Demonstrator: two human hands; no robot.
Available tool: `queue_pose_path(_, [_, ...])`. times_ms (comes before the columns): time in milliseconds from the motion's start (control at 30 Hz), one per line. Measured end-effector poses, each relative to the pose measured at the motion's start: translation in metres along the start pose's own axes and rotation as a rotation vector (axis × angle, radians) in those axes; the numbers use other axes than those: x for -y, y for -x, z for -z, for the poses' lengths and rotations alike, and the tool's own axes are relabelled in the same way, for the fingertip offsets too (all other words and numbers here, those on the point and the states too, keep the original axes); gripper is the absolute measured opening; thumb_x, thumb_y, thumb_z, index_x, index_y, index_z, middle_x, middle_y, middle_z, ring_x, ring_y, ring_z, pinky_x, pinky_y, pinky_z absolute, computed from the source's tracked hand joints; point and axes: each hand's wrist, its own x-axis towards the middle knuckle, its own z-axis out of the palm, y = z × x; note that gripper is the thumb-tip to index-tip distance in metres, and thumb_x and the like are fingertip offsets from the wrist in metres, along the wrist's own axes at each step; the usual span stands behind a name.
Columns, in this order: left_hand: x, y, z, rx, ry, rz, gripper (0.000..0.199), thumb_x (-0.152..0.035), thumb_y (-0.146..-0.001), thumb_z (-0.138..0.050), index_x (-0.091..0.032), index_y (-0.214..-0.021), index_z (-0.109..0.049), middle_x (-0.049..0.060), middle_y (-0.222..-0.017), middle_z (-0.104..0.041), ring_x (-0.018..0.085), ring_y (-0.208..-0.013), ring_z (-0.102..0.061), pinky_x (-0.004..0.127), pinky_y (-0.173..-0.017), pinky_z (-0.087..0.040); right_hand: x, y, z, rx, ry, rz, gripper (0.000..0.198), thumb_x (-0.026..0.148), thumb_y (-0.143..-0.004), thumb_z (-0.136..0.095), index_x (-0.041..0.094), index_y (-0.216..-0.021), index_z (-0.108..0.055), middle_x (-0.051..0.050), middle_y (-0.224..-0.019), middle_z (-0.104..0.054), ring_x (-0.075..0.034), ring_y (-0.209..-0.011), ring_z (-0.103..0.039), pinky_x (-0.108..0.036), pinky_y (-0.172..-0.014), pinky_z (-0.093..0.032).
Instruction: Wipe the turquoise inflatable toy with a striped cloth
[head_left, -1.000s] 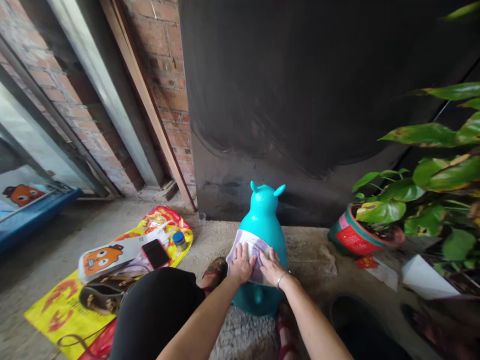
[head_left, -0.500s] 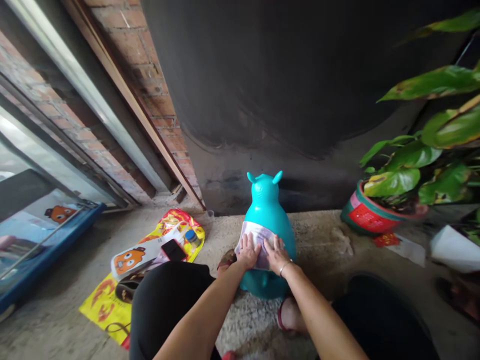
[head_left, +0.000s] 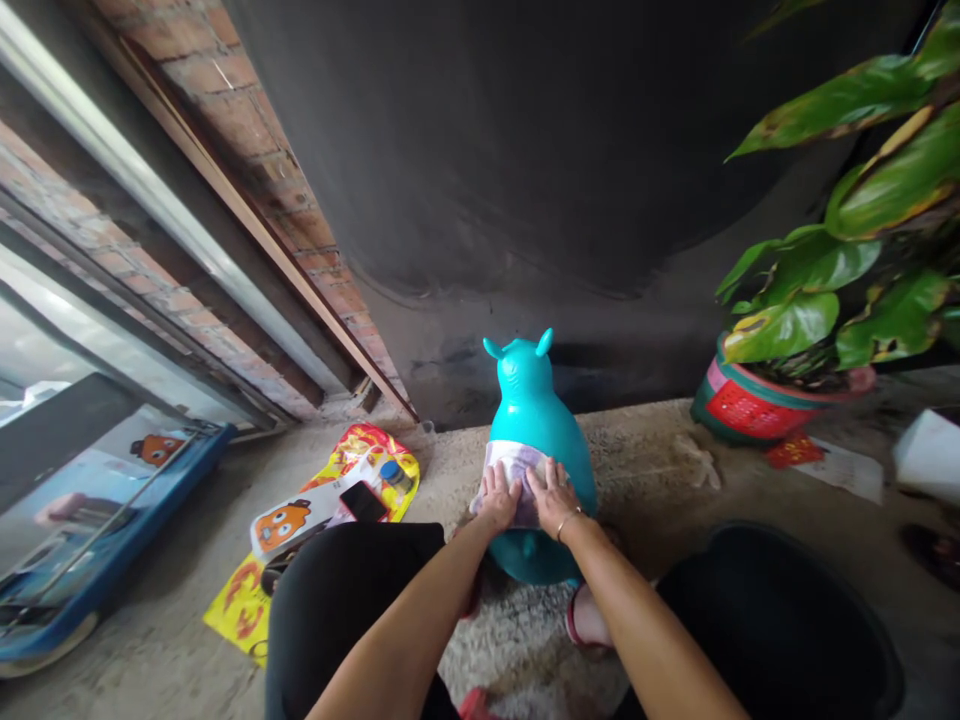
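— Hands first: what are they doing?

— Left hand [head_left: 498,497] and right hand [head_left: 553,499] lie flat, side by side, fingers spread, pressing a pale cloth [head_left: 511,470] against the back of a teal animal toy [head_left: 534,440]. Neither grip is closed round anything; both palms are open on the cloth.

— Why flat like that?

— I'd judge the rounded, smooth body gives the cloth nothing to catch on, so open palms keep it spread and in contact.

— Where does the toy stand?

— Upright on the concrete floor [head_left: 660,490], between the person's knees, facing the dark wall [head_left: 525,150].

— Anything beside it?

— To the left a yellow printed bag [head_left: 352,450] lies on the floor with a phone [head_left: 363,501] and a small blue-capped jar [head_left: 391,472] on it. To the right, well apart, a potted plant [head_left: 757,405] in a red and green pot.
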Motion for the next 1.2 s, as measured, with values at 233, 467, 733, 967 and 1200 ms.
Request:
queue_pose_path(233, [-0.009, -0.002, 0.006, 0.123, 0.133, 0.153, 0.059, -0.051, -0.095, -0.03, -0.025, -0.147, -0.031, 0.01, -0.159, -0.026, 0.029, -0.147, -0.022, 0.051, -0.115, -0.031, -0.003, -0.006, -0.016, -0.108, 0.066, 0.019, 0.058, 0.017, -0.092, -0.036, 0.033, -0.147, -0.031, -0.01, -0.159, -0.019, -0.033, -0.146, -0.018, -0.049, -0.113, -0.032])
queue_pose_path(467, [-0.024, 0.01, 0.014, 0.206, 0.276, 0.333, 0.07, -0.051, -0.093, -0.03, -0.021, -0.153, -0.009, 0.012, -0.162, -0.009, 0.029, -0.149, -0.014, 0.052, -0.115, -0.031, -0.018, 0.006, -0.014, -0.154, 0.163, 0.101, 0.064, 0.003, -0.089, -0.021, 0.028, -0.146, -0.033, -0.013, -0.157, -0.02, -0.03, -0.146, -0.018, -0.046, -0.117, -0.029])
queue_pose_path(733, [-0.057, 0.056, 0.022, 0.272, 0.29, 0.302, 0.08, -0.044, -0.089, -0.044, -0.016, -0.152, -0.003, 0.012, -0.161, 0.008, 0.035, -0.148, 0.007, 0.06, -0.117, -0.021, -0.028, 0.053, -0.005, -0.226, 0.221, 0.005, 0.059, 0.006, -0.089, -0.024, 0.029, -0.139, -0.046, -0.003, -0.156, -0.022, -0.034, -0.145, -0.018, -0.061, -0.114, -0.03])
queue_pose_path(967, [-0.04, 0.053, 0.022, 0.319, 0.243, 0.24, 0.068, -0.026, -0.09, -0.035, -0.018, -0.151, -0.006, 0.011, -0.16, 0.004, 0.03, -0.149, -0.001, 0.054, -0.117, -0.028, 0.007, 0.03, -0.035, -0.165, 0.071, -0.022, 0.052, 0.039, -0.098, -0.025, 0.02, -0.145, -0.036, -0.005, -0.154, -0.026, -0.024, -0.144, -0.025, -0.041, -0.116, -0.035])
queue_pose_path(1200, [-0.033, -0.014, -0.002, 0.209, 0.09, 0.246, 0.06, -0.015, -0.092, -0.016, -0.031, -0.148, -0.004, 0.003, -0.16, 0.001, 0.028, -0.149, -0.001, 0.069, -0.113, -0.022, -0.008, -0.059, -0.037, -0.274, 0.069, 0.063, 0.054, 0.048, -0.096, -0.023, 0.031, -0.148, -0.028, 0.002, -0.159, -0.005, -0.027, -0.148, 0.0, -0.056, -0.12, -0.014])
